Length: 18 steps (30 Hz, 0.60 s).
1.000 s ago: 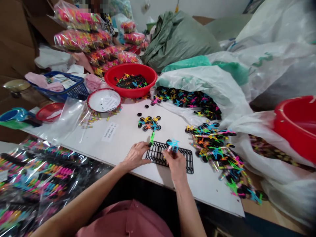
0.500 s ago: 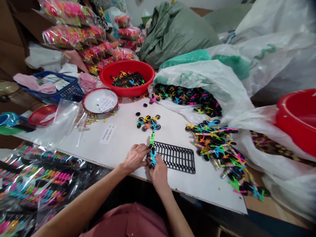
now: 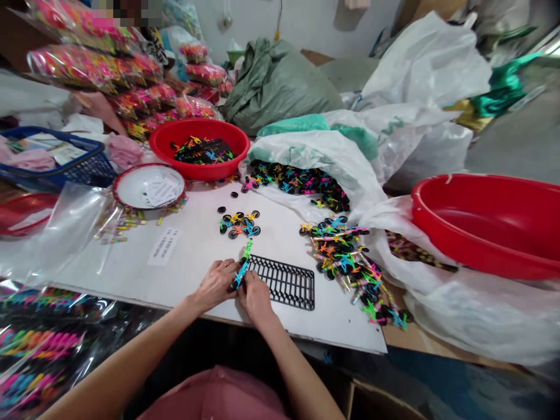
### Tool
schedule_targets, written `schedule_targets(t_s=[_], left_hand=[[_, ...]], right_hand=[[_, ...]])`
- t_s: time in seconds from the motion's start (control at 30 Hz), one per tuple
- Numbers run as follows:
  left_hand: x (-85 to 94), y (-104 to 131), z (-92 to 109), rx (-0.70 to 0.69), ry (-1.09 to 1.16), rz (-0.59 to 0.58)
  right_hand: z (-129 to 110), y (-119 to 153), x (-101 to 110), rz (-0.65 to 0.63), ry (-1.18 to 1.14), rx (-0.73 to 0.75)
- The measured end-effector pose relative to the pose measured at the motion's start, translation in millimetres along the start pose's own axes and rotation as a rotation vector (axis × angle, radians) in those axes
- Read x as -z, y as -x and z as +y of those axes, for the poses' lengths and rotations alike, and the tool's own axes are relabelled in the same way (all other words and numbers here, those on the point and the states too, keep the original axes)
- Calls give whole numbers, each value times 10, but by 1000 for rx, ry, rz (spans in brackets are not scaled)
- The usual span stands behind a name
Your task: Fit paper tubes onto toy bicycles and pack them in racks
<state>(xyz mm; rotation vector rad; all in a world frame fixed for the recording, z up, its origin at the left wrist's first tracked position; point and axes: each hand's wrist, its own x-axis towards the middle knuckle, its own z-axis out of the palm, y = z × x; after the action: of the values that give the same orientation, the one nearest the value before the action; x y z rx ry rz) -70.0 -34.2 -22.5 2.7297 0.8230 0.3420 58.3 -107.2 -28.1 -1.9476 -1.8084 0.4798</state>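
A small blue toy bicycle (image 3: 240,273) with black wheels is between my two hands at the left end of a black plastic rack (image 3: 291,284). My left hand (image 3: 217,283) pinches it from the left, its fingers bent. From the right, my right hand (image 3: 257,296) closes on its lower part, and the fingertips are partly hidden. A green toy bicycle (image 3: 248,249) sits just beyond the blue one, at the rack's far left corner. The rack lies flat on the white table (image 3: 196,233), with bars and rows of round holders showing.
Several loose toy bicycles (image 3: 240,223) lie beyond the rack. A larger heap (image 3: 345,256) is on the right, beside a white sack (image 3: 324,146) of more. A red basin (image 3: 199,169), an enamel bowl (image 3: 149,204) and a paper slip (image 3: 164,246) are left; another red basin (image 3: 481,227) stands right.
My view has turned to the right, so the table and hands appear farther left. Both hands stay at the rack's left end, and the blue toy bicycle leans more in view.
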Motion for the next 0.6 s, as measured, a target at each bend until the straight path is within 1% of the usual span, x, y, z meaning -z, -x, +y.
schedule_targets(t_s=[0.07,0.1,0.13,0.17,0.2,0.23,0.27,0.3,0.33,0.37,0.4,0.43,0.5,0.57,0.6], left_hand=[[13,11,-4,-10,7,2],[11,16,-14,-19,12,5],[3,18,-28,-26,17,10],[-9,16,-44,-33,20,15],[-23,10,-60,-35,20,19],[-38,1,-72,-32,18,20],[-48,-10,-80,-26,17,17],[-52,-19,-82,-19,19,7],[-47,-22,-80,-14,23,-5],[-28,-18,-77,-17,32,-22],[5,-4,-74,-24,48,-43],[55,19,-73,-30,70,-64],[208,83,-67,-5,120,-82],[406,129,-37,93,181,-59],[503,128,-8,158,217,-27]], right_hand=[[117,-42,156,-83,-94,81],[225,-90,298,-115,-114,116],[364,-155,483,-116,-91,125],[523,-234,703,-93,-17,115],[690,-323,943,-2,108,57],[850,-417,1183,84,289,-17],[990,-509,1400,132,489,-61],[1098,-594,1573,149,615,-81],[1166,-667,1685,152,682,-79],[1191,-720,1729,147,716,-57],[1177,-750,1706,143,712,-25],[1133,-750,1626,138,697,19],[1009,-667,1361,107,673,143],[910,-514,1079,40,617,281],[883,-435,969,11,575,325]])
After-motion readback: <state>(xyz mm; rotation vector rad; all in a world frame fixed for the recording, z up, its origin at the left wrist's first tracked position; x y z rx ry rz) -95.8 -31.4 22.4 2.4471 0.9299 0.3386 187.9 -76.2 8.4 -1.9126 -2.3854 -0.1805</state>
